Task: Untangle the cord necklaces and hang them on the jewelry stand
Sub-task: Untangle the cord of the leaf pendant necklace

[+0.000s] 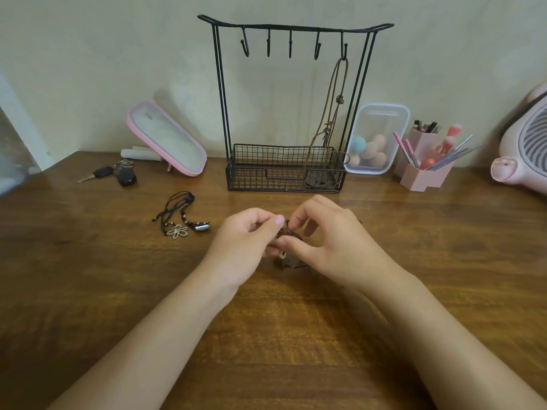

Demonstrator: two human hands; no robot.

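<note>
**Clerk:** Task's things: count and place?

**Checker:** Brown cord bundle (288, 236), one, at mid-table, partly hidden. Left hand (245, 241) and right hand (328, 244): the fingers of both are curled and pinched on the bundle, and the two hands nearly touch. Dark cord tangle (183, 216) with a flower pendant, one heap, lies left of the hands and apart from them; I cannot tell the strand count. Hung necklace (334, 113), one, is on the rightmost hook of the jewelry stand (220, 99), with its lower end inside the wire basket.

**Clerk:** Hooks?

**Checker:** Five.

**Clerk:** Edges, room?

**Checker:** The stand is at the back of the table (88, 276), by the wall. There is open wood between hands and basket, and a wider stretch nearer the person. Back row:
- pink mirror (168, 140), one
- key bunch (118, 173), one
- clear sponge box (376, 140), one
- pink brush holder (426, 170), one
- pink appliance (524, 152), one, cut off at the right edge
</note>
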